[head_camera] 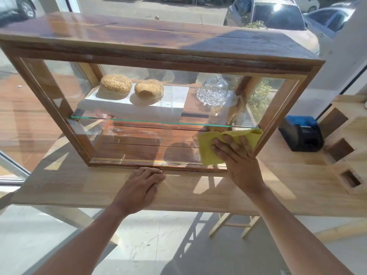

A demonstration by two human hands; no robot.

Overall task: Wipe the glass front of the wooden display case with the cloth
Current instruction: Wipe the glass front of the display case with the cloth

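Left hand (144, 184) rests on the bench (79, 185), fingers relaxed. Right hand (236, 155), fingers straight, presses the yellow cloth (208, 153) against the glass front (129, 147).

A street-front bakery shop: up-left of the fingers (223, 147) of the right hand (240, 163), two round sesame-crusted loaves (116, 84) sit in a glass-fronted wooden display case (158, 54); right of them a black-and-blue boxy device (301, 135), maybe a receipt printer; parked cars (278, 14) beyond
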